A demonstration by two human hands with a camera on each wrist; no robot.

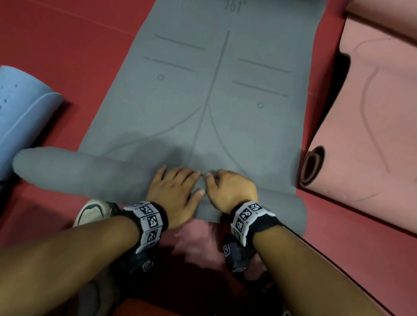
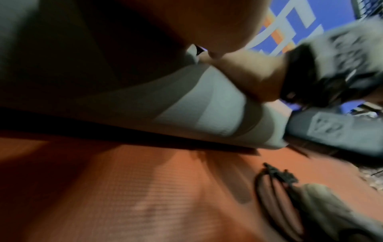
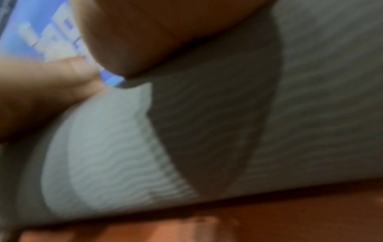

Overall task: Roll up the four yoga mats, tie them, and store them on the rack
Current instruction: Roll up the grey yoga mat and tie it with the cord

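Note:
A grey yoga mat point(image 1: 211, 91) lies flat on the red floor, and its near end is wound into a roll point(image 1: 79, 174) that runs left to right. My left hand point(image 1: 176, 188) presses flat on the middle of the roll with straight fingers. Right beside it, my right hand point(image 1: 229, 190) curls its fingers over the far side of the roll. In the left wrist view the roll point(image 2: 196, 106) shows under my right hand point(image 2: 248, 77). The right wrist view is blurred and shows the roll point(image 3: 124, 147) close up.
A rolled blue mat point(image 1: 0, 128) with a dark band lies at the left. A pink mat point(image 1: 395, 117), partly curled at its near edge point(image 1: 313, 165), lies at the right. My shoe point(image 1: 92, 212) is just behind the roll. A black strap point(image 2: 273, 185) lies on the floor.

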